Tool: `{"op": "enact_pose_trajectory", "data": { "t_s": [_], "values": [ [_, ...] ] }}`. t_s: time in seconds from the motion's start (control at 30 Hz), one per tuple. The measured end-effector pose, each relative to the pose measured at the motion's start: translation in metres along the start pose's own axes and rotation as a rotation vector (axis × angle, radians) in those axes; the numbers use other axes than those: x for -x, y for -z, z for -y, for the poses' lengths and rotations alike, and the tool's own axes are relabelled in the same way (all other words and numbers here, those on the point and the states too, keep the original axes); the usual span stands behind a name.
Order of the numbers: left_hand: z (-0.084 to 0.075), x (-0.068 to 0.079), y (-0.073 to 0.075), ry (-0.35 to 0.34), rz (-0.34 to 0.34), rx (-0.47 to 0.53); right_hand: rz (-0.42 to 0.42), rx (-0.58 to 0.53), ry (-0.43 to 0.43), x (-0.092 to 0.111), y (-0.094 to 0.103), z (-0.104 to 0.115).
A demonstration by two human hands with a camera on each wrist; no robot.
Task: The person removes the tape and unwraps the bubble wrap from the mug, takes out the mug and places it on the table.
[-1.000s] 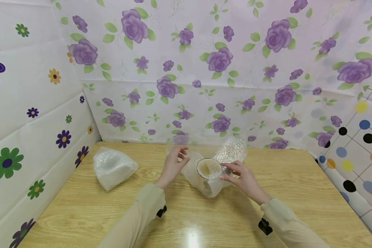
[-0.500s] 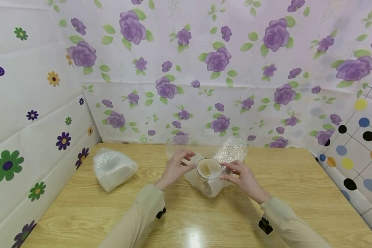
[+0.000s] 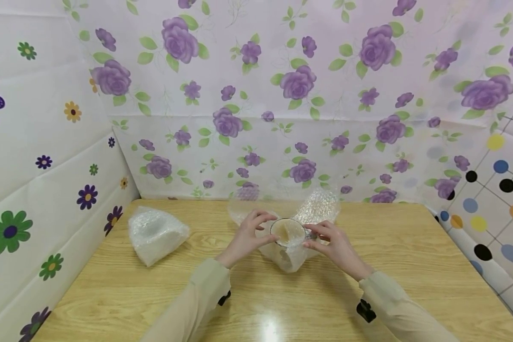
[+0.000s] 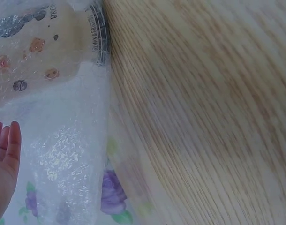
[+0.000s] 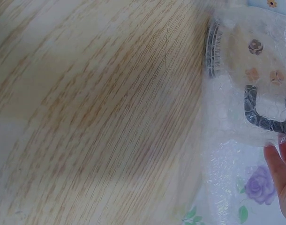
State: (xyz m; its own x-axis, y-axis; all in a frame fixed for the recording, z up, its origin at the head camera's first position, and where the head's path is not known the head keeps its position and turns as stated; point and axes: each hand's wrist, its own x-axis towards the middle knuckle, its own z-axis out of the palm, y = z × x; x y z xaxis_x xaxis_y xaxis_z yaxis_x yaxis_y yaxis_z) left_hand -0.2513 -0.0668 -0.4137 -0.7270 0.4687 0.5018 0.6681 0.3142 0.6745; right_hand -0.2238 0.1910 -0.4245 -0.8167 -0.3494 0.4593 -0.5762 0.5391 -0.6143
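Note:
A light-coloured mug (image 3: 287, 231) with a dark rim stands upright at the middle of the table, bubble wrap (image 3: 318, 207) spread behind and lapped over its front. In the left wrist view, printed pictures and lettering on the mug (image 4: 44, 51) show through the film. My right hand (image 3: 335, 243) holds the wrapped mug at its handle, thumb in front and fingers behind. The dark, squared handle (image 5: 251, 110) lies under film in the right wrist view, fingertips right at its edge. My left hand (image 3: 249, 236) is at the mug's left side, fingers spread and thumb near the rim.
A second bundle of bubble wrap (image 3: 156, 233) rests at the left of the wooden table (image 3: 256, 304). Floral sheets (image 3: 222, 95) hang behind the table and along its sides. Both wrists wear small black devices under beige sleeves.
My left hand has moved right, from over the loose film to the mug's left rim. The right hand and the mug have stayed in place.

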Motion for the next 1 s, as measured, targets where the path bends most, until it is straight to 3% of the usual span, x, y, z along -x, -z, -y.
{"op": "enact_pose_trajectory", "data": {
  "t_s": [0.47, 0.7, 1.0],
  "values": [
    [0.0009, -0.0003, -0.0025, 0.031, 0.044, 0.014, -0.003, -0.034, 0.002, 0.0002, -0.0007, -0.0014],
    [0.0033, 0.0008, -0.0028, 0.081, 0.08, 0.036, -0.001, -0.041, 0.003, 0.0004, -0.001, -0.0002],
    [0.002, 0.0003, 0.0001, 0.068, 0.122, 0.014, 0.012, -0.036, -0.006, -0.0005, 0.0006, 0.0021]
  ]
}}
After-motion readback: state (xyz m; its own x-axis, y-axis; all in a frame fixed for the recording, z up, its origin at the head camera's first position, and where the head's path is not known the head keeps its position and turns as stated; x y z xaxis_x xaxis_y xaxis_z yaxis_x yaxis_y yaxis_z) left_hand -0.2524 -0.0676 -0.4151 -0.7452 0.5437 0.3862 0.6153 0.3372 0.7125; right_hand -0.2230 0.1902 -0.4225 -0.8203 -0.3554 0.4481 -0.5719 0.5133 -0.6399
